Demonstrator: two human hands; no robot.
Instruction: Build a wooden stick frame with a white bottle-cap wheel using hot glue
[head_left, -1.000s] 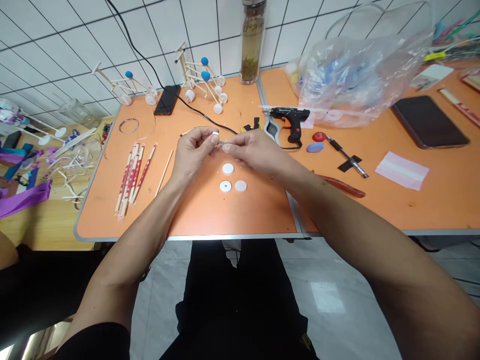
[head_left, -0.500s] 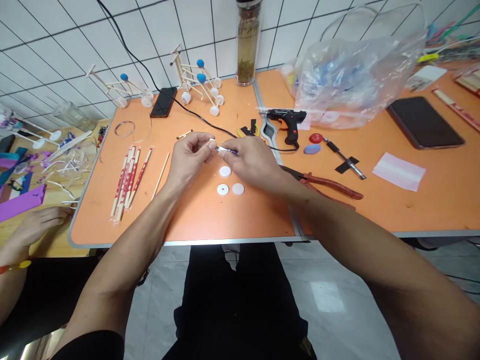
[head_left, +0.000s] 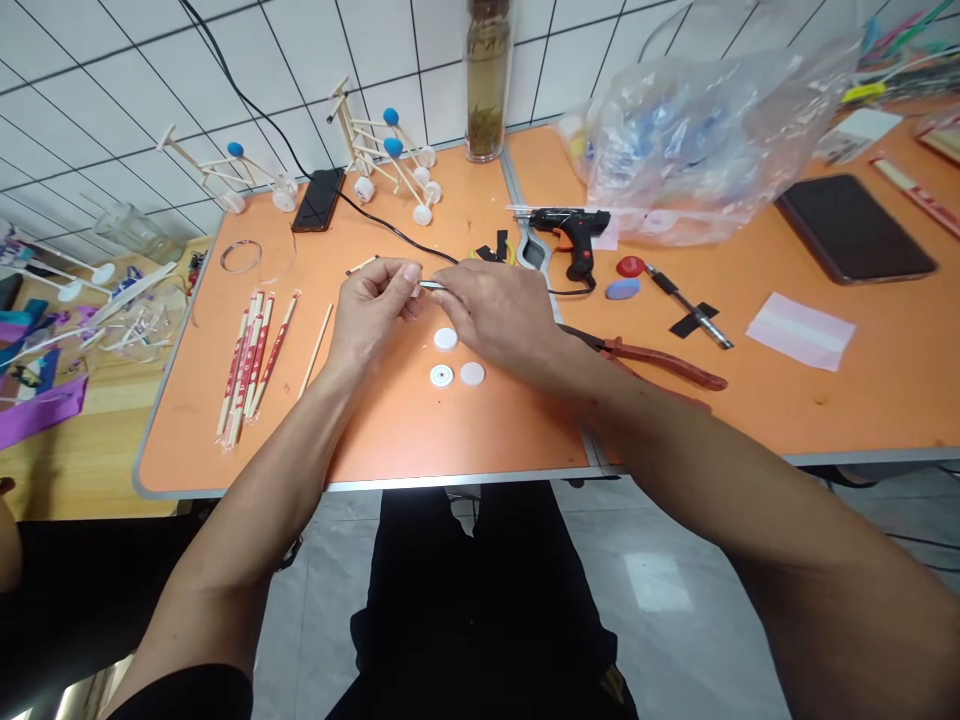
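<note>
My left hand [head_left: 373,305] is closed in a pinch just above the orange table [head_left: 390,430]; in the earlier frames it pinches a small white cap, which the fingers now hide. My right hand [head_left: 501,312] grips a thin metal tool [head_left: 433,286] whose tip points into the left hand's fingers. Just below the hands lie three white plastic caps [head_left: 454,361] on the table. A bare wooden stick [head_left: 316,347] lies to the left of my left hand.
Wrapped chopsticks [head_left: 253,362] lie at the left. Red-handled pliers [head_left: 652,360], a black glue gun [head_left: 571,232], a dark tablet [head_left: 853,228], a clear plastic bag [head_left: 705,140] and a jar [head_left: 484,80] stand right and back. Stick models [head_left: 386,150] and a phone [head_left: 319,198] sit near the wall.
Both hands stay together with the tool's tip at the left fingers. The white cap seen in the left pinch is now hidden. The view shifted slightly; another person's hand at the left edge is gone.
</note>
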